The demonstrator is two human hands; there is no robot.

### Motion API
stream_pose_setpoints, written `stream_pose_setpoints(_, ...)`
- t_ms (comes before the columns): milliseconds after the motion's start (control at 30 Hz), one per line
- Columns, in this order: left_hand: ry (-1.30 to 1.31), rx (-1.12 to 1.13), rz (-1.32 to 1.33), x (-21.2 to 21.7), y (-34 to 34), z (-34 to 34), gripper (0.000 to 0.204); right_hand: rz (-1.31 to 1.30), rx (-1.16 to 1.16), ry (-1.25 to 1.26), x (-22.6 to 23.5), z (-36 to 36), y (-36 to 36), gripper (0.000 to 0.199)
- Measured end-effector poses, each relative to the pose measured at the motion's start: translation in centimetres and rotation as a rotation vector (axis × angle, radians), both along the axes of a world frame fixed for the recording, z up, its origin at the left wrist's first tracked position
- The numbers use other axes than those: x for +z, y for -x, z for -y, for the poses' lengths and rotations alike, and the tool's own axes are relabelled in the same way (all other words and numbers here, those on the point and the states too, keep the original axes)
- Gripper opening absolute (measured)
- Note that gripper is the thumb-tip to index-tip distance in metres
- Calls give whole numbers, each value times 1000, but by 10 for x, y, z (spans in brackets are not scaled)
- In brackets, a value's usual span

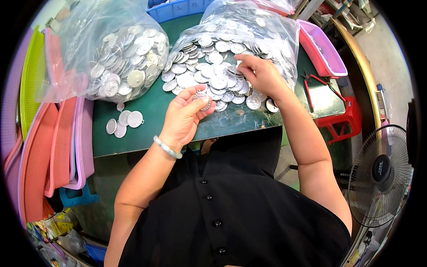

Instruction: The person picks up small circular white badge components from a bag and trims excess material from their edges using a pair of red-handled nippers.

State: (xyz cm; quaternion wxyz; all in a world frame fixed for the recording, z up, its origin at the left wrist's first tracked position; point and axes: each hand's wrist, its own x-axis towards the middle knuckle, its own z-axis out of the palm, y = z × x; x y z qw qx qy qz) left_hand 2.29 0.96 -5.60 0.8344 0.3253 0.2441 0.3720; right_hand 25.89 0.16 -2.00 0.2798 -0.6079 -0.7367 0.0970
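My left hand [181,116], with a pale bangle at the wrist, pinches a round silver medallion [203,102] with a patterned rim between thumb and fingers. It is near the table's front edge. My right hand [263,76] reaches over a heap of similar silver medallions [208,71]. Its thumb and index finger are drawn together at the heap, and whatever lies between them is too small to make out. The heap spills toward me from the mouth of a clear plastic bag [279,38]. Several loose medallions [134,118] lie to the left of my left hand.
On the green table [178,144], a second clear bag [126,62] full of medallions stands at left. Stacked coloured plastic baskets [58,142] line the left side. At right are a pink bin [318,49], red-handled pliers [310,91], a red stool [349,118] and a fan [381,169].
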Motion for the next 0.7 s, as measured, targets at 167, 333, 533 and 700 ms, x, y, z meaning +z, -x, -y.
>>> stream_pose_setpoints(167,-12,-14,-62,0,0,1,17,12,66,14,1,-2,0,31)
stream_pose_setpoints(333,6,-18,-82,8,1,4,17,103,35,-118,-2,-7,-1,29)
stream_pose_setpoints(533,-19,-20,-121,7,0,3,23,-80,-63,-129,-7,-8,-1,27)
stream_pose_setpoints(700,3,-30,-113,6,-1,1,22,-104,-65,-156,-6,-6,-1,30)
